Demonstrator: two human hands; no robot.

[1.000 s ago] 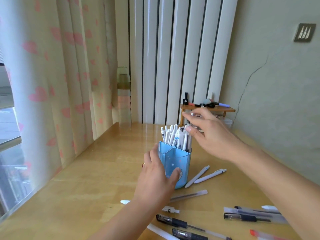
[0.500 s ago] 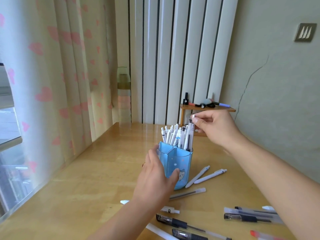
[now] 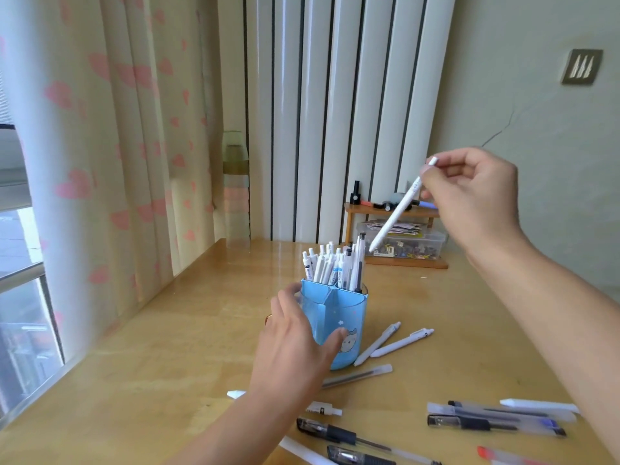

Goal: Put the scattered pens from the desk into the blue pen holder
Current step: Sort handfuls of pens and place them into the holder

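Nearest us, loose pens lie all along the front of the counter (image 3: 161,347): black-gripped pens (image 3: 339,434) low in the middle, a cluster of clear and dark ones (image 3: 496,417) to the right, a red-tipped one (image 3: 493,455) at the edge. Plenty left to gather, I'd say.

A little further in, the left hand (image 3: 295,344) is wrapped around the near side of the blue pen holder (image 3: 339,317), fingers and thumb pressed to its wall, steadying it. Two white pens (image 3: 392,340) lie just right of its base, and a clear capped one (image 3: 355,375) sits in front.

The holder is packed, white pens bristling upright from the far compartments.

Up beyond it, the right hand (image 3: 469,193) pinches a white pen (image 3: 399,209) by its upper end, tip slanting down and left toward the holder, just above the standing pens but not yet in.

To do this well: bring the pen closer to upright, aim for a gap rather than onto the crowded tops, slide it down gently, and keep the left hand firm so the holder doesn't tip.

Far back, a small wooden shelf (image 3: 355,208) stands against the wall.
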